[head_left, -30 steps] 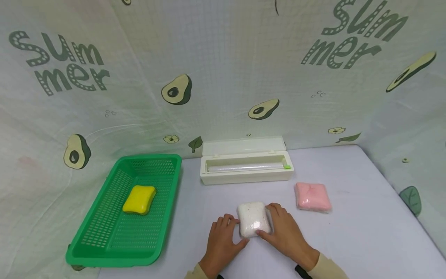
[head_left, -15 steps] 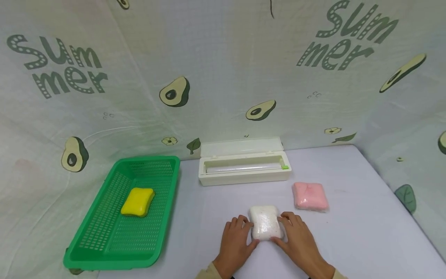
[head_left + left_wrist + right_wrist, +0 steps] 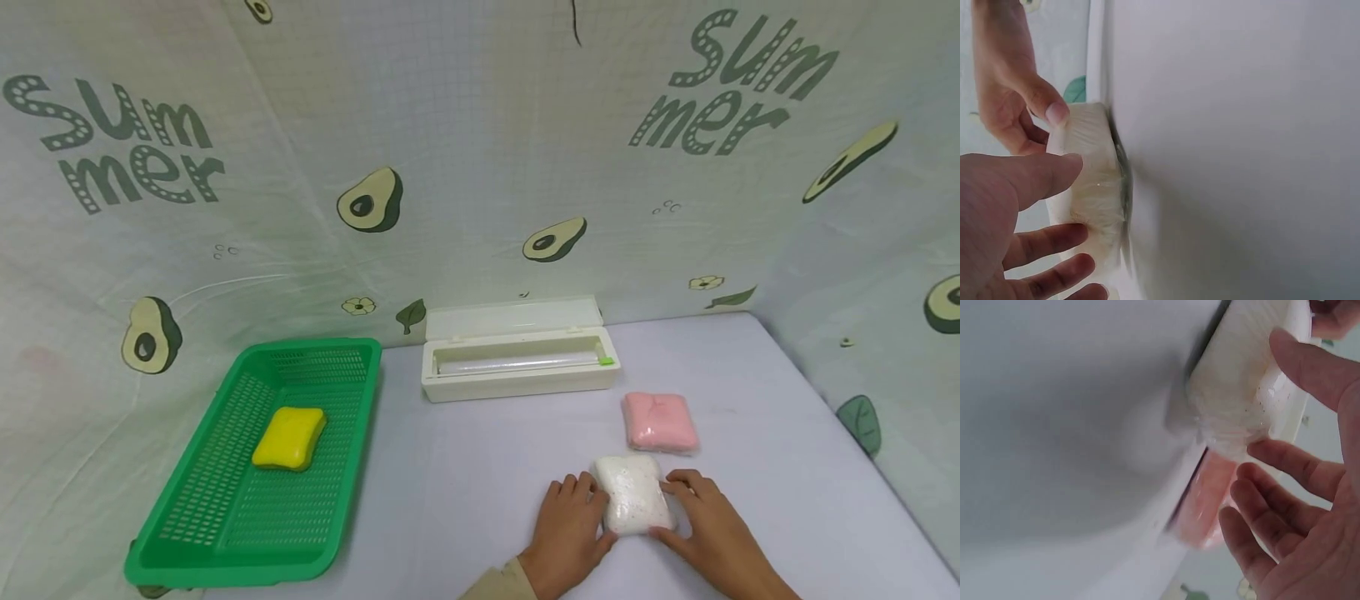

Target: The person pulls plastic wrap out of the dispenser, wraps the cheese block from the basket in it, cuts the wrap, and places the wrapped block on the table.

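Observation:
A white, square, cushion-shaped block (image 3: 636,496) wrapped in clear film lies on the table in front of me. My left hand (image 3: 566,529) holds its left side, with thumb and fingertips on the wrapped edge (image 3: 1094,181) in the left wrist view. From the right, my right hand (image 3: 712,533) grips it, thumb at the near corner and index finger along the side. Fine dark specks dot the block (image 3: 1241,381) in the right wrist view. Just behind it sits a similar pink wrapped block (image 3: 660,422), touched by neither hand.
At the left stands a green plastic basket (image 3: 347,500) with a yellow block (image 3: 290,438) in it. A white cling film box (image 3: 517,387), lid up, with a clear roll inside, stands at the back. A printed cloth (image 3: 465,125) hangs behind the table.
Both hands have moved right along the table with the white block, bringing it close in front of the pink block. The head view has shifted slightly.

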`<state>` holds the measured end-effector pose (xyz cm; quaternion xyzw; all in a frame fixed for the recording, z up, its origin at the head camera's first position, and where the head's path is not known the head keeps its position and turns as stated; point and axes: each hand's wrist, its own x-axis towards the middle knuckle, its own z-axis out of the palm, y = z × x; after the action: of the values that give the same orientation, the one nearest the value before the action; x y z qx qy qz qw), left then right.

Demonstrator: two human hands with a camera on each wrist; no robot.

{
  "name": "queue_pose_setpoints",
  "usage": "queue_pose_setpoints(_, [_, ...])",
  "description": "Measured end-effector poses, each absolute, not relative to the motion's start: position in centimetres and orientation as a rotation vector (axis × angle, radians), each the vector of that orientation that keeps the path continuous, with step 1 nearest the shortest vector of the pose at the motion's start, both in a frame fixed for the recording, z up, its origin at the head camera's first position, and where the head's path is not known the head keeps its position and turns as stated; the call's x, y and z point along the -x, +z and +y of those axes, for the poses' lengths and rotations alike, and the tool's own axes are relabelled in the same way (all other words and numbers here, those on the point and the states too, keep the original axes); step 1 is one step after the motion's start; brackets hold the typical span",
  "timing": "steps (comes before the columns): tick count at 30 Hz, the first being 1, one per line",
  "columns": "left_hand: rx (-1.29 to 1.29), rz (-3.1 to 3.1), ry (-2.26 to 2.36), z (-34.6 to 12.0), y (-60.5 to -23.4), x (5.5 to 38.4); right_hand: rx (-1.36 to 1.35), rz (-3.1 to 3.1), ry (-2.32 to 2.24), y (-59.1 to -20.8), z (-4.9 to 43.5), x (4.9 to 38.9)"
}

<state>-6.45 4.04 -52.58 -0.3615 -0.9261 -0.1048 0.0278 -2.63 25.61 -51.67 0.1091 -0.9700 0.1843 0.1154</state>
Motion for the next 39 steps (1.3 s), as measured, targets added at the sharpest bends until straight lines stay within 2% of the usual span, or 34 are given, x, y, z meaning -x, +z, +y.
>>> queue_pose_setpoints(10, [1.234, -2.872, -0.321, 7.7, -52.8, 6.5, -0.278, -2.861, 0.521, -52.0, 29.9, 2.1])
queue_pose_setpoints(18, [1.309, -2.83, -0.275, 8.5, -52.6, 6.8, -0.107, -2.977, 0.529, -51.5, 31.7, 1.9])
queue_pose_setpoints(23, [1.27, -2.83, -0.4, 6.3, -52.8, 7.7, -0.067, -3.015, 0.527, -50.2, 31.4, 2.3])
queue_pose_setpoints(27, [1.128, -2.811, -0.535, 3.6, -52.2, 9.2, -0.146, -2.933, 0.537, -48.5, 30.5, 3.7])
queue_pose_setpoints(39, [0.578, -2.686, -0.791, -5.5, -49.3, 16.2, -0.477, -2.757, 0.636, -45.8, 25.2, 11.4])
